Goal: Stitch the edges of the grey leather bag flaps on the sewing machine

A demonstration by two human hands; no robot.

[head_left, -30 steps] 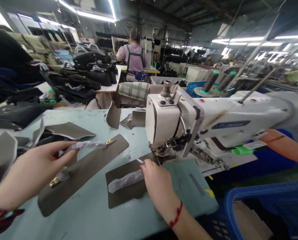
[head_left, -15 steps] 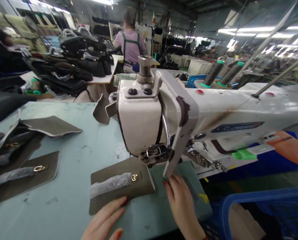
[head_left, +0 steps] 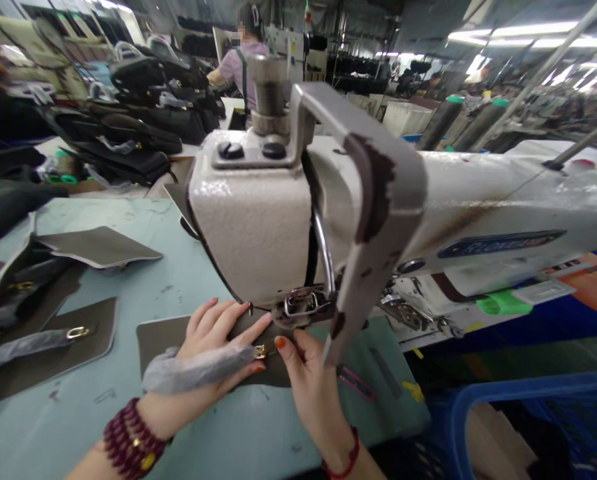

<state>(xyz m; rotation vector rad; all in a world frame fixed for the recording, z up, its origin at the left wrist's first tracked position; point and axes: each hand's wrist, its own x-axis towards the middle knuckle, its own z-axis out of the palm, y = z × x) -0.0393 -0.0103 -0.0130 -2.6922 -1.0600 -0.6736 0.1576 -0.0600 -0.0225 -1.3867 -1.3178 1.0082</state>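
A grey-brown leather panel [head_left: 161,331] lies under the sewing machine's head [head_left: 253,227]. On it is a strap [head_left: 203,370] wrapped in clear plastic, with a gold buckle [head_left: 261,351] at its right end. My left hand [head_left: 213,333] lies flat on the panel with fingers spread, and the wrapped strap passes over the back of it. Beside the presser foot [head_left: 301,307], my right hand [head_left: 311,370] has its thumb and bent fingers closed at the panel's right part, near the buckle. The exact grip is partly hidden.
More strapped panels [head_left: 95,333] lie on the left of the green table [head_left: 128,420]. A pink-edged tool [head_left: 355,383] sits right of my right hand. A blue crate [head_left: 478,393] stands at lower right. A person [head_left: 251,63] works beyond piled black bags [head_left: 148,130].
My view has moved closer to the machine. My left hand has slid forward under the wrapped strap onto the panel. My right hand has shifted left to the panel beside the presser foot.
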